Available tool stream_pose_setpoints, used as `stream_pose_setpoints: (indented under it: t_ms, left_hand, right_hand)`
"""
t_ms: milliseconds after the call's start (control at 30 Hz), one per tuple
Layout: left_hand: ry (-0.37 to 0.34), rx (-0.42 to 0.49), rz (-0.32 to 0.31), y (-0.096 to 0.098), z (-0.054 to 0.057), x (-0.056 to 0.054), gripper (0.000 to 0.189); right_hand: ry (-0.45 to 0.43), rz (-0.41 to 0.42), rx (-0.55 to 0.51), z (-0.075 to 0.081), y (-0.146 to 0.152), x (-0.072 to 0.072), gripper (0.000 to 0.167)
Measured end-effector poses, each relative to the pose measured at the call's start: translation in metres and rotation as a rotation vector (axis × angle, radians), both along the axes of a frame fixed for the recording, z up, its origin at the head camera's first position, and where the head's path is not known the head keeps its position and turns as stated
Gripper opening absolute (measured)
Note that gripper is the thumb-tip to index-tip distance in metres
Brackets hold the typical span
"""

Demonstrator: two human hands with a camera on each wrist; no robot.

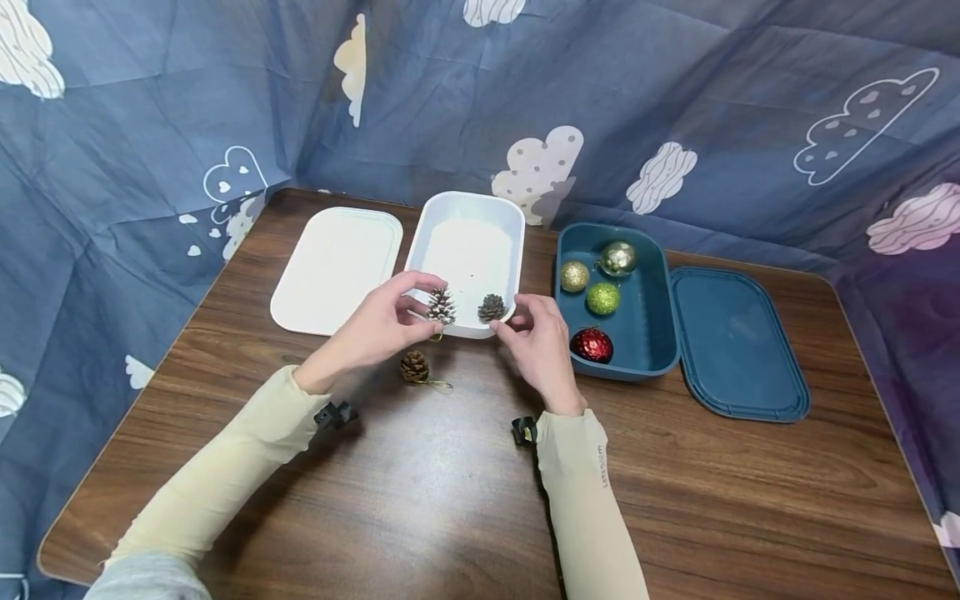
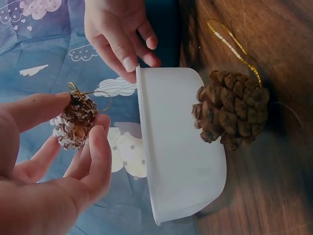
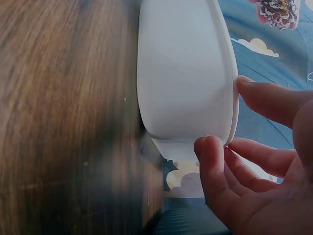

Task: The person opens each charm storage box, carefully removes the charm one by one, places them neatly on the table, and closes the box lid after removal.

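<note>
My left hand (image 1: 380, 321) pinches a white-tipped pine cone (image 1: 441, 307) with a gold loop between thumb and fingers. It holds the cone over the near left part of a white box (image 1: 467, 197). My right hand (image 1: 538, 337) grips the near right corner of that box, thumb at the front rim and fingers round the right side, as the right wrist view shows. A grey-brown pine cone (image 1: 491, 308) lies inside the box near that corner. On the table in front of the box rests a brown pine cone (image 1: 414, 367) with a gold string (image 2: 230, 46).
A white lid (image 1: 337, 271) lies left of the white box. To the right, a blue box (image 1: 641, 333) contains a red bauble (image 1: 592, 344), a green ball (image 1: 603, 298) and two gold-toned baubles. Its blue lid (image 1: 738, 342) lies beyond it. A cloud-patterned cloth (image 1: 420, 108) hangs behind the table.
</note>
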State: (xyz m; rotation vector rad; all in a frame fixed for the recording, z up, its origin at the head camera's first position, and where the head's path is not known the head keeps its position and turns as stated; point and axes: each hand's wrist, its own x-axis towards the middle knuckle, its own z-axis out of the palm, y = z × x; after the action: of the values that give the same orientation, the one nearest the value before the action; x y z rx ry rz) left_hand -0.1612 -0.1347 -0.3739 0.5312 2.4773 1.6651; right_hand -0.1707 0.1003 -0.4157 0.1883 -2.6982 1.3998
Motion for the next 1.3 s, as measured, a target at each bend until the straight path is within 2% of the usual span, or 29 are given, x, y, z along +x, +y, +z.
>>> stream_pose_setpoints:
  t_ms: [333, 667, 1067, 1300]
  left_hand:
    - [0.099, -0.114, -0.025, 0.004, -0.007, 0.003, 0.044]
    - [0.13, -0.162, -0.04, 0.011, -0.011, 0.009, 0.044]
    - [0.15, -0.221, -0.091, 0.016, -0.019, 0.014, 0.04]
    - [0.212, -0.301, -0.116, 0.02, -0.022, 0.015, 0.039]
  right_hand:
    - [0.017, 0.009, 0.017, 0.0, 0.001, -0.001, 0.05]
    - [0.019, 0.018, 0.02, -0.001, 0.002, -0.002, 0.049]
    - [0.015, 0.022, 0.027, 0.0, 0.002, -0.002, 0.047]
    - [0.019, 0.021, 0.033, 0.001, 0.002, -0.001, 0.048]
